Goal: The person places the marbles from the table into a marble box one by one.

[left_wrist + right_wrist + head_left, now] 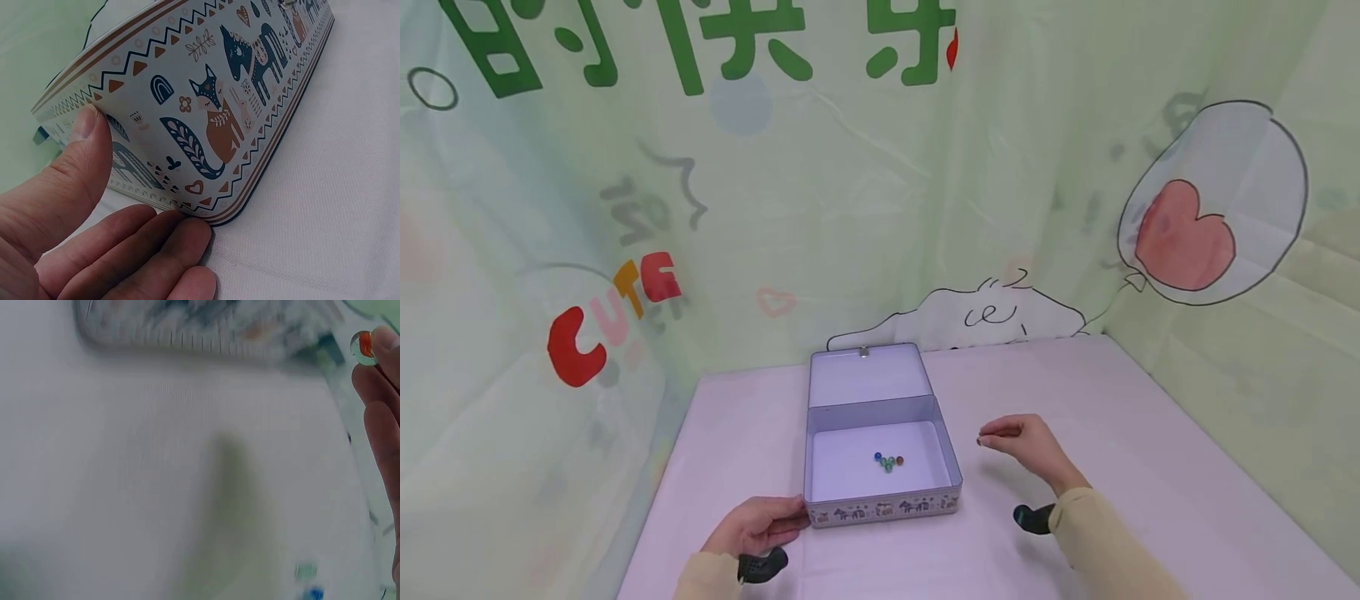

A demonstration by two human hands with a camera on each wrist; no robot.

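Had a pale table (1060, 392) under a patterned box (883, 508) with its lid (868, 382) tipped back. Touched the near left corner with a loosely bent left hand (758, 523), gripping nothing. Held the right hand (1030, 446) nearly closed beside the box, right of the clustered marbles (891, 461) inside, pinching one orange-swirled marble (361, 349).

Right grip (1032, 445) pinches; left grip (757, 522) (thumb (82, 153) spread) sits lower.

A curtained-off spot — printed drapes (880, 200) around a table (1150, 450).
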